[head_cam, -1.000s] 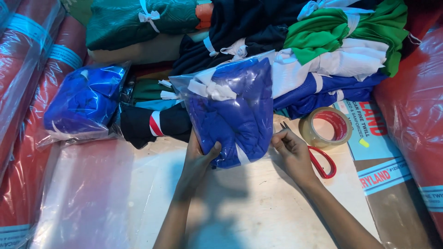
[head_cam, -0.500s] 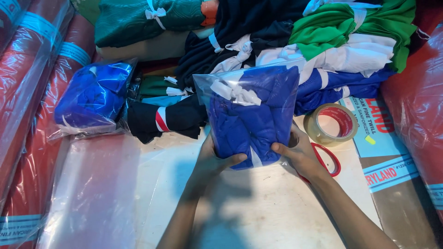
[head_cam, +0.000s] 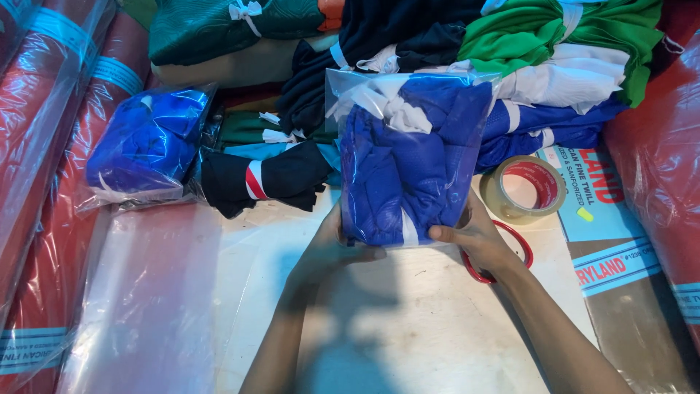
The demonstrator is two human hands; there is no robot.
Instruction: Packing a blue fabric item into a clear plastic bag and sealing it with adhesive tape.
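Between both hands [head_cam: 408, 244] — bagged blue cloth [head_cam: 408, 168].

I see my left hand [head_cam: 332, 248] and right hand [head_cam: 477, 239] on a glossy, crinkled clear plastic bag of matt royal-blue knit cloth with white cloth strips [head_cam: 408, 164], and a second shiny clear plastic bag of blue cloth [head_cam: 142, 146] catches the light the same way. Behind them the heap of folded green, white, navy and black cloth bundles [head_cam: 467, 58] looks soft and matt, while the long rolls of red cloth wrapped in glossy plastic film [head_cam: 44, 146] gleam. The pale bench [head_cam: 408, 321] looks smooth and dull under a sheet of clear film, the roll of tan plastic packing tape [head_cam: 523, 188] is shiny, and the red-handled scissors [head_cam: 503, 255] have smooth plastic loops.
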